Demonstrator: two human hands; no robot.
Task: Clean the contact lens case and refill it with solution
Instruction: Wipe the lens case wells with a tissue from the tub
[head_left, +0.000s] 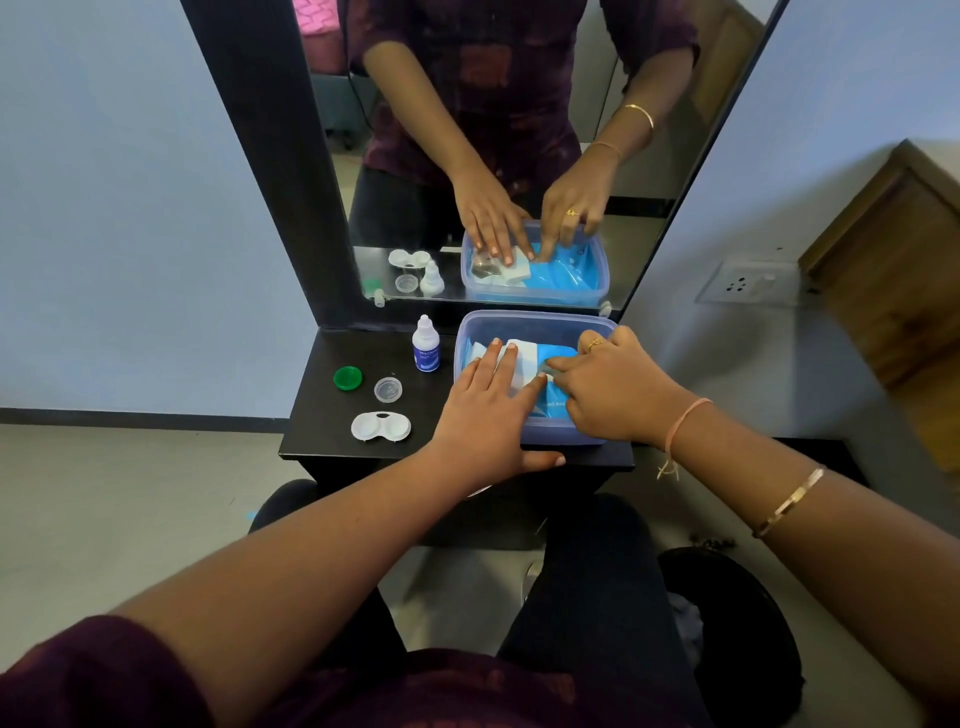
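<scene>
The white contact lens case (381, 426) lies open on the black shelf (322, 415), with a green cap (348, 377) and a clear cap (388, 389) behind it. A small white solution bottle (426, 345) with a blue label stands upright next to a translucent plastic box (524, 323). My left hand (485, 410) lies flat in the box, fingers spread over white tissues (514, 358). My right hand (613, 389) reaches into the same box, its fingers pinching at a blue packet (556, 402). Whether the packet is lifted cannot be told.
A tall mirror (519, 156) in a black frame rises right behind the shelf and reflects the hands and objects. A wall socket (743, 283) and a wooden cabinet (893, 270) are at the right. A dark bin (727, 613) stands on the floor at lower right.
</scene>
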